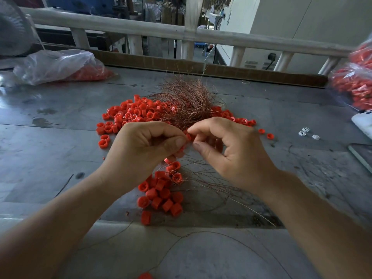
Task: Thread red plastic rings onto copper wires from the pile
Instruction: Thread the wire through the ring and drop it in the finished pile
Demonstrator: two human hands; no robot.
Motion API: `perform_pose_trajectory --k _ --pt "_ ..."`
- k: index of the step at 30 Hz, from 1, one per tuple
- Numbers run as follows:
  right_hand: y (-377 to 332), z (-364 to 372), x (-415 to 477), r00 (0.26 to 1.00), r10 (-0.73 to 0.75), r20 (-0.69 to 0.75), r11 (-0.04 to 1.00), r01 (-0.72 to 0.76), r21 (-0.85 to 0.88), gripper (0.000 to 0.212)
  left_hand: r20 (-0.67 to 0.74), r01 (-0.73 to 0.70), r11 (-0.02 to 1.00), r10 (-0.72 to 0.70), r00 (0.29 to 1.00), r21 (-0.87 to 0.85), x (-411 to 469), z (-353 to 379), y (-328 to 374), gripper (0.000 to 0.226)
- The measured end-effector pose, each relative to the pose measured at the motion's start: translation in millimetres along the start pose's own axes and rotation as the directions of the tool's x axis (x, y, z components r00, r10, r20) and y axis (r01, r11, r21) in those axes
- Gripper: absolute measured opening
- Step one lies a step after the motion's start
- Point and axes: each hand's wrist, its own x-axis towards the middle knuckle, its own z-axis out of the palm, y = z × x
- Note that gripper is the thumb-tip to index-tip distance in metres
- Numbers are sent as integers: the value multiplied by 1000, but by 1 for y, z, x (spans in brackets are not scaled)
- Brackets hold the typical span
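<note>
Near edge: thin stray wires (pixel 213 233) are curling over the grey, stained tabletop (pixel 50 137), with one red ring lying at the very bottom.
Ring cluster: a heap of red rings (pixel 161 195) is sitting between the forearms, with copper strands trailing off to its right.
Left hand: the left hand (pixel 145 152) is pinching a small red ring (pixel 188 136) between thumb and forefinger, raised above the tabletop.
Right hand: the right hand (pixel 229 152) is curling in, its forefinger tip touching that ring and its thumb a narrow gap below; I cannot tell whether a wire is lying between them.
Pile: loose rings (pixel 130 115) are spreading behind the hands, with the copper wires (pixel 187 101) bristling on top.
Right side: white clips (pixel 308 134) are lying apart.
Far corners: clear bags of red rings, left (pixel 60 65) and right (pixel 356 85), are slumping on the tabletop.
Room: a pale railing (pixel 161 31) is running behind a cardboard strip (pixel 201 67), with a fan (pixel 12 27) at far left.
</note>
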Motion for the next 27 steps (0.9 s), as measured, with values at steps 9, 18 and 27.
perform_pose_trajectory --k 9,18,27 --pt "-3 -8 3 990 57 -128 995 -66 -73 3 -21 48 993 -50 999 -111 -1 1 -3 31" --pt "-9 -1 1 995 81 -61 996 -83 -29 5 -32 21 997 -24 999 -79 -1 1 1 31" --pt "-11 1 -1 995 92 -35 995 -93 -26 7 -8 67 985 -69 998 -161 -2 3 2 24"
